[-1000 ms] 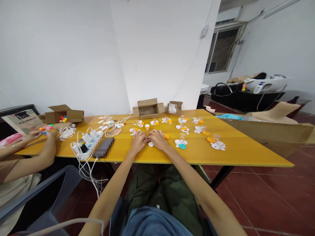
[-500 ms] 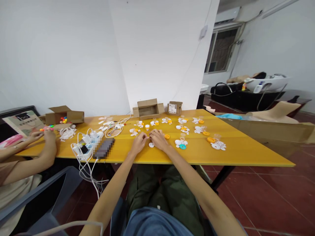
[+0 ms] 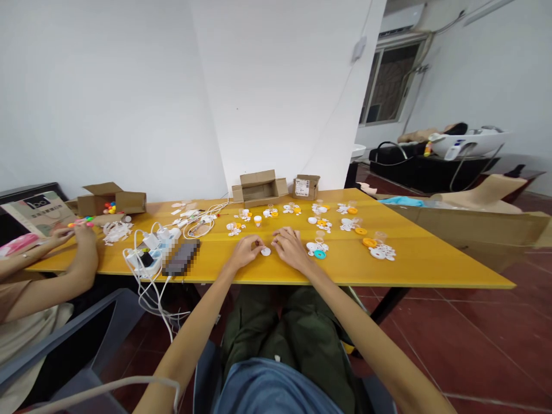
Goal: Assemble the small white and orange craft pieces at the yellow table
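Observation:
My left hand (image 3: 246,251) rests low over the table, its fingers curled and close together. Its fingertips are right beside a small white plastic disc (image 3: 266,252) that lies flat; whatever they pinch is too small to make out. To the right of the disc, my right hand (image 3: 290,247) is palm down, fingers bent and apart, with nothing visible in them. A small white cup with an orange lower part (image 3: 257,221) stands just beyond the hands. Near my right hand lies a group of white discs with a teal ring (image 3: 319,254).
More groups of white discs and orange rings (image 3: 370,242) spread over the yellow table (image 3: 431,270). An open cardboard box (image 3: 259,191) and a smaller box (image 3: 306,187) stand at the back. Left are a power strip (image 3: 150,253), cables, a phone (image 3: 181,259) and another person's hands (image 3: 81,233).
My hands have moved apart. The right has shifted right and spread its fingers, now covering the orange ring beside it. The white disc stays on the table.

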A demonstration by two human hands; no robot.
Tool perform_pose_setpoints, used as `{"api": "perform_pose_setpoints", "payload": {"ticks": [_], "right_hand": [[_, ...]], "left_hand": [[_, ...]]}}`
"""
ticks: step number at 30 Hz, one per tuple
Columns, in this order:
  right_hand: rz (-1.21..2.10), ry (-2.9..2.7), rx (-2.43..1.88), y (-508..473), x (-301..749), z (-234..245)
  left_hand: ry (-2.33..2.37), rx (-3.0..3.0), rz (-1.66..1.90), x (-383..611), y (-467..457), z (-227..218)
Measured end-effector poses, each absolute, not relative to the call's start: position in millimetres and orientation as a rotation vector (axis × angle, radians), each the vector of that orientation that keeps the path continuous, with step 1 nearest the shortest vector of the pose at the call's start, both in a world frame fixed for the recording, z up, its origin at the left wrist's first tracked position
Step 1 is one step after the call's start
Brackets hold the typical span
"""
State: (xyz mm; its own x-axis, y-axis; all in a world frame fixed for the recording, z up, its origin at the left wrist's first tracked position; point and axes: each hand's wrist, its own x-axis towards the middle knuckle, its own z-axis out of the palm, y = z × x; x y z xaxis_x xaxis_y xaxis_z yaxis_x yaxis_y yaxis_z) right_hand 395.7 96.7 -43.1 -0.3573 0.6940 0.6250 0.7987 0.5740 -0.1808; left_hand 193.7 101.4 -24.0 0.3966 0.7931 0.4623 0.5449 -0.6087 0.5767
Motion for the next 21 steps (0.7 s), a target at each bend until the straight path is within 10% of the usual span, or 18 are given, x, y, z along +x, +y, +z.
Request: {"api": "perform_pose_setpoints", "payload": {"ticks": [21], "right_hand": [[-0.301,-2.142,-1.299,93.5,386.9,-43.1]], "left_hand": [[1.184,2.35,1.036,191.3,103.1,-25.0]]}}
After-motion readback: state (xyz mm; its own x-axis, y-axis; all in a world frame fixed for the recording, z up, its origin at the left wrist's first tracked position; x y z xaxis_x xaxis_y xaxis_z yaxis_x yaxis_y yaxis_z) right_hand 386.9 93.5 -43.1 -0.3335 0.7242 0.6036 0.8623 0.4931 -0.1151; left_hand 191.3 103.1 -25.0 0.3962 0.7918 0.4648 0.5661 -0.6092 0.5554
